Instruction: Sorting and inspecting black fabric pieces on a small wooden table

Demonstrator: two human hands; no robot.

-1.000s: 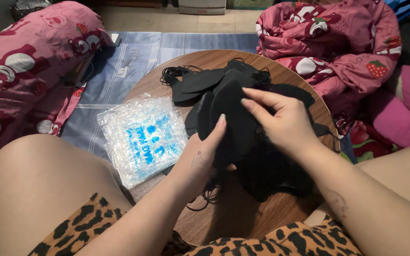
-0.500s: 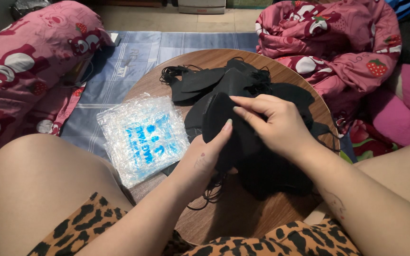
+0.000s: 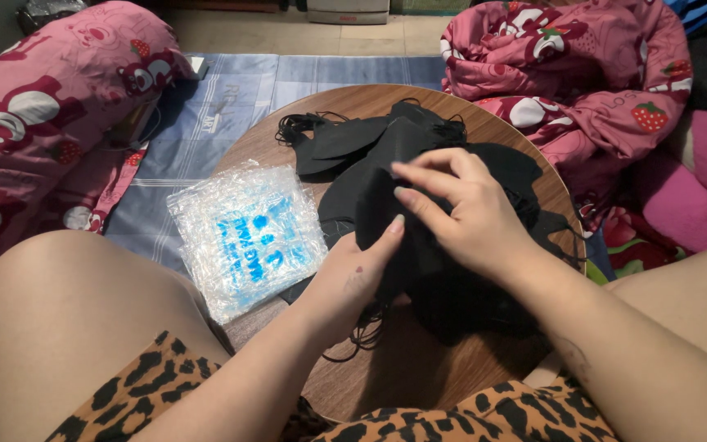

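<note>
Holding a black face mask [image 3: 382,217] between both hands, the person sat at a round wooden table [image 3: 452,368], thighs either side of it. Mask was above the near-centre of the table, on top of the pile of black masks [image 3: 452,278], touching it.

Left hand [image 3: 353,274] gripped the mask from below/left, thumb pressed up along its edge, other fingers hidden under the fabric. Right hand [image 3: 464,213] came in from the right, thumb and forefinger pinched narrow on the mask's top edge, remaining fingers curled loose over the pile.

Pile spread across the middle and far side of the table, a few separate masks [image 3: 329,143] fanned toward the far-left rim. Thin black ear loops [image 3: 362,336] trailed out of the pile toward the near edge, just under the left hand.

Clear plastic bag with blue print [image 3: 247,237] lay flat at the table's left side, overhanging the rim, close to the left thigh, apart from the pile.

Risks, as judged:
- Loops looked tangled; lifting one mask could drag neighbours with it.
- All black on black, so pinching two layers instead of one was likely.
- Bag overhang: a knee nudge could tip it off the table.
- Pile sat near the right rim; a tug could slide masks off.

Beyond: blue mat [image 3: 231,106], pink bolster [image 3: 34,123], pink blanket [image 3: 583,65].
</note>
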